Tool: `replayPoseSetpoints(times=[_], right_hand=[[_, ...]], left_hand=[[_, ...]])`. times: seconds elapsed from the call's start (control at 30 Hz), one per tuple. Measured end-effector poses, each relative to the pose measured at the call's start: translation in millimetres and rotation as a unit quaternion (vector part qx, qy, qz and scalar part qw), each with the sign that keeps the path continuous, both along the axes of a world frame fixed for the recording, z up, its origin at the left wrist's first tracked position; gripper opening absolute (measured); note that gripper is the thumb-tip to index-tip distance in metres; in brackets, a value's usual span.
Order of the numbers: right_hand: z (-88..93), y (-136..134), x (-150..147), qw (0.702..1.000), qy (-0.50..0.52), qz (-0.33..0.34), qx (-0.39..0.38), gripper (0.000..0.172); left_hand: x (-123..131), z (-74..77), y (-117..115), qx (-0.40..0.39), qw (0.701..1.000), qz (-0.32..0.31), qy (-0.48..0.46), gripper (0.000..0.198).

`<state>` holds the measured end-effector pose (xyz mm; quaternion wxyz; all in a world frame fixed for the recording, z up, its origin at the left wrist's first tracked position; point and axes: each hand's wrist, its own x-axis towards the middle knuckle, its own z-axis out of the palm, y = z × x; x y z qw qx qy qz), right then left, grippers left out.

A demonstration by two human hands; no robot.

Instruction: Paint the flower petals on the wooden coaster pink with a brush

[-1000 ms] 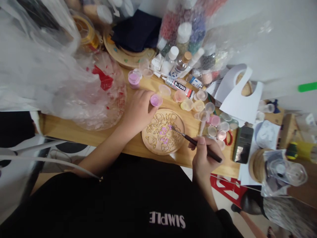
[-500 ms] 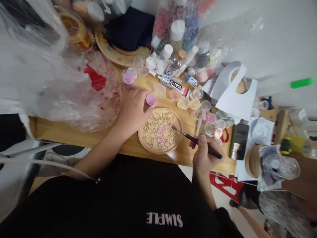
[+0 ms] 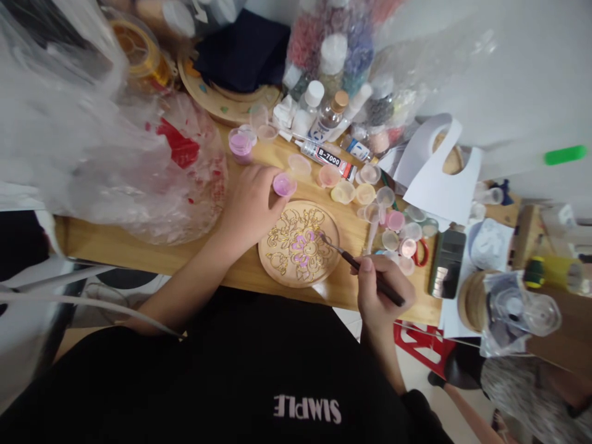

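A round wooden disc [image 3: 282,274] with gold raised swirls and several purple-filled petals lies near the table's front edge. My left hand [image 3: 252,213] rests at its upper left, thumb and fingers closed on a small cup of purple paste [image 3: 283,184]. In my right hand [image 3: 383,290], right of the disc, is a dark-handled tool [image 3: 365,269], held like a pen. The tool's thin metal tip is at the disc's pattern, by the upper right purple petals; whether it touches is too small to tell.
Small cups [image 3: 365,194] of coloured paste and a glue tube [image 3: 327,158] lie behind and right of the disc. Bottles [image 3: 324,120] stand at the back. A plastic bag [image 3: 152,179] covers the left. A black box [image 3: 447,264] and red scissors [image 3: 420,253] are at right.
My right hand has shifted slightly left and down, and the tool's handle has tilted with it. My left hand and the purple cup have stayed in place.
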<state>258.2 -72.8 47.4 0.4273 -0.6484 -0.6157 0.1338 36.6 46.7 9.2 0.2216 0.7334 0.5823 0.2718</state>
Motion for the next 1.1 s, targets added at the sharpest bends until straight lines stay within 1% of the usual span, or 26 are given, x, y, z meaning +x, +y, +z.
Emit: replayPoseSetpoints(times=[0.13,0.2,0.73,1.1], right_hand=[[4.6,0.9,1.3,0.999,-0.017,0.048,0.008,0.015],[5.7,0.8,1.2,0.998,-0.016,0.056,0.008,0.013],[6.4,0.2,0.7,0.998,-0.021,0.048,0.022,0.017],[5.4,-0.2,0.1,0.999,-0.014,0.043,0.024,0.017]], left_hand=[[0.5,1.9,0.5,-0.014,1.000,-0.002,-0.001,0.019],[0.7,2.7,0.7,-0.019,1.000,-0.001,-0.001,0.020],[0.2,1.5,1.0,-0.012,1.000,-0.003,0.009,0.022],[0.2,0.6,0.5,-0.006,1.000,0.000,0.006,0.018]])
